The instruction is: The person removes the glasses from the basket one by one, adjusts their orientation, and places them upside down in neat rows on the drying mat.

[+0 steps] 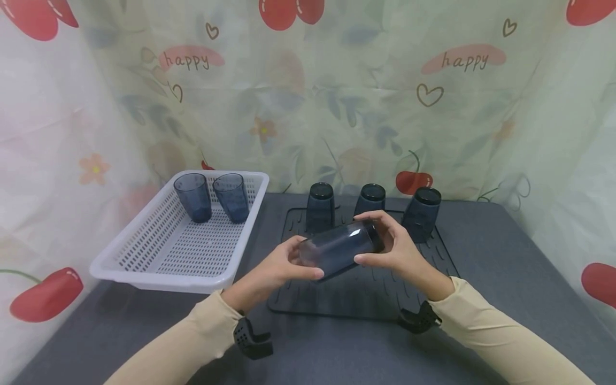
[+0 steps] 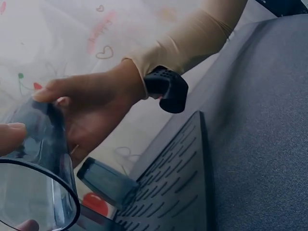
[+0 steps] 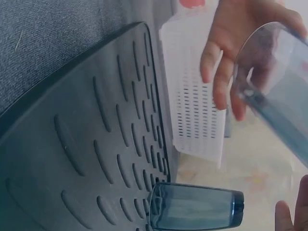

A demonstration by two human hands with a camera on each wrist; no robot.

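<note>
Here, I see the left hand [image 1: 285, 263] and right hand [image 1: 398, 250] grip a tilted glass [image 1: 334, 251], clear of the basket's right rim [image 1: 246, 230].

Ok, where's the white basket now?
In the head view, the white basket sits at the left of the grey table, just left of the ridged mat and the held glass.
</note>
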